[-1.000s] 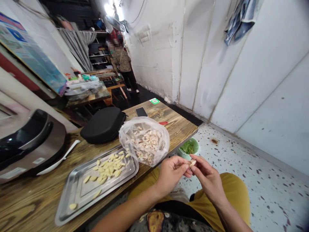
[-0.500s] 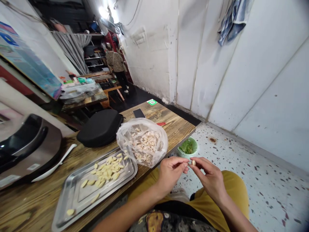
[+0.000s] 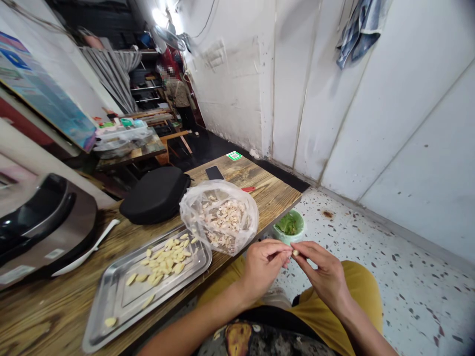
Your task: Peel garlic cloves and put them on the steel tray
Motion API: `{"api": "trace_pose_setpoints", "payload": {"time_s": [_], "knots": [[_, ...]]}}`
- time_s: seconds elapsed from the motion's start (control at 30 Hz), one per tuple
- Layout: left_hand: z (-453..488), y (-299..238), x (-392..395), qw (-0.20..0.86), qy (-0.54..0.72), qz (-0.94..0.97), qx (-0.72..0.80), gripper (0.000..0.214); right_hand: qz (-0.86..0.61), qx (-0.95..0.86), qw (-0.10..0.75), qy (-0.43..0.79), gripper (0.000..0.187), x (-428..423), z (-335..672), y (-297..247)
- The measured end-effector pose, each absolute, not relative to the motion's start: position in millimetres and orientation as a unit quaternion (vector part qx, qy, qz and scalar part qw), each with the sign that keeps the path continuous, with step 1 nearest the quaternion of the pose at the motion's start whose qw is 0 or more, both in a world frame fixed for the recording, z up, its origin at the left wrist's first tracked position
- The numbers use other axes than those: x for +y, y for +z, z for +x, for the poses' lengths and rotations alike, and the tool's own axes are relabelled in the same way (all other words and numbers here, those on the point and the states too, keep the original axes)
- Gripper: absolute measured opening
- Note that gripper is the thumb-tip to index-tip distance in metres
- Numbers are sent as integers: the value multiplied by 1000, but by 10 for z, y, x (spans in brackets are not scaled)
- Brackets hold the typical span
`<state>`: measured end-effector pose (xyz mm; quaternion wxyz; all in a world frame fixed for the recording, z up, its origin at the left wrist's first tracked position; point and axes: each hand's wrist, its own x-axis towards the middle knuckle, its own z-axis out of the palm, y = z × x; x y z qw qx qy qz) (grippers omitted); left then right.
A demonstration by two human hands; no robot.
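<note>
Above my lap, my right hand point(image 3: 322, 269) pinches a small pale garlic clove point(image 3: 296, 252) between thumb and fingertips. My left hand point(image 3: 265, 264) meets it there, its thumb and fingers pressed together against the clove's left side; any bit of skin between them is too small to make out. To the left, a metal tray point(image 3: 124, 291) on the table carries many peeled garlic cloves point(image 3: 165, 264). Beside the tray stands an open clear plastic bag point(image 3: 247, 237) full of unpeeled cloves and loose skins point(image 3: 226, 217).
On the wooden table point(image 3: 274, 190) are a black case point(image 3: 156, 195), a phone point(image 3: 214, 173), a red-handled tool point(image 3: 248, 189), a white spoon point(image 3: 87, 249) and a rice cooker point(image 3: 48, 217). A lined bin with green leaves point(image 3: 289, 225) stands below the table edge. Far back, a person point(image 3: 180, 96) stands.
My fingertips have drawn closer together, and the clove now shows less between them. In the background the person has moved slightly further away.
</note>
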<state>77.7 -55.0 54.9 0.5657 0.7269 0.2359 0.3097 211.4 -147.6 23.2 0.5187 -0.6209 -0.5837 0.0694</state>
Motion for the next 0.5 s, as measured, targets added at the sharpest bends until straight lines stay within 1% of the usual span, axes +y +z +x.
{"api": "trace_pose_setpoints", "payload": {"time_s": [0.17, 0.33, 0.5], "knots": [[771, 565, -560, 572, 291, 728, 241, 20, -621, -599, 504, 39, 30, -1492, 2107, 212], [768, 561, -565, 529, 296, 761, 233, 22, -620, -607, 496, 28, 31, -1487, 2105, 198], [770, 515, -562, 499, 309, 772, 242, 19, -621, -600, 503, 29, 31, -1476, 2094, 176]]}}
